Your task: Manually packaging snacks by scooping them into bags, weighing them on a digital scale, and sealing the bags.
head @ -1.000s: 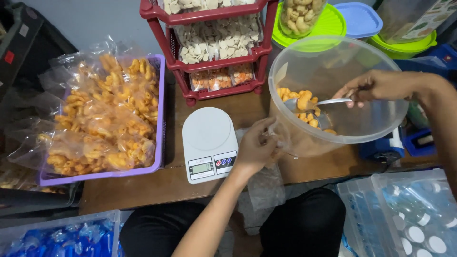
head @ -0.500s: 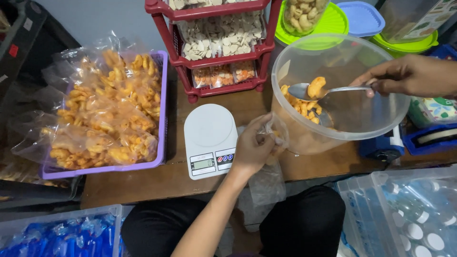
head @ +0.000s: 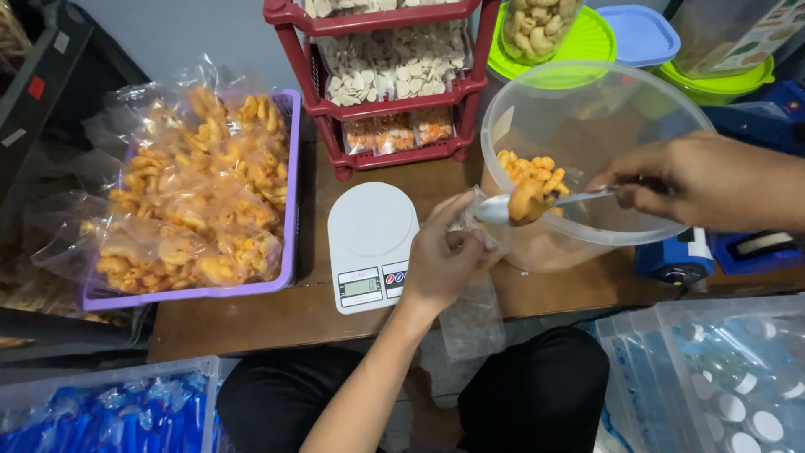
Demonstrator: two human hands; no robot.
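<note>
The spoon (head: 503, 206) is shiny bare metal; the bowl (head: 587, 126) is clear, slightly cloudy plastic with a glossy rim. The bag (head: 474, 310) is thin, crinkled transparent film. The scale (head: 369, 243) is smooth white plastic with a satin top, on a matt brown wooden table (head: 277, 319)

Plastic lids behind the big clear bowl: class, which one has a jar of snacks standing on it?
The bright green lid at the back, beside the red rack. A clear jar stands on it; the blue lid next to it is bare.
</note>
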